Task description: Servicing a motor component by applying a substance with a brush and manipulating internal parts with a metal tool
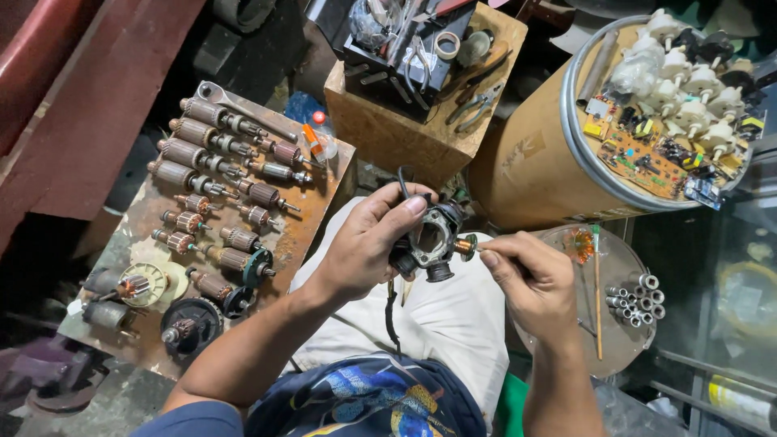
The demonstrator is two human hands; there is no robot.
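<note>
Our left hand [368, 239] gripped the motor housing [430, 241] over our lap, while our right hand [530, 279] pinched a thin tool [468, 245] at its copper end, beside the desk [146, 320] of rotors [212, 174].

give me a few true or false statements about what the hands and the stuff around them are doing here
1. The left hand grips a small motor housing. True.
2. The right hand is empty. False: its fingers pinch a thin tool whose tip is at the housing.
3. Copper-wound armatures lie in rows on a rusty plate. True.
4. The cardboard drum holds fruit. False: circuit boards and white parts lie on top.
5. Pliers lie on the wooden box. True.
</note>
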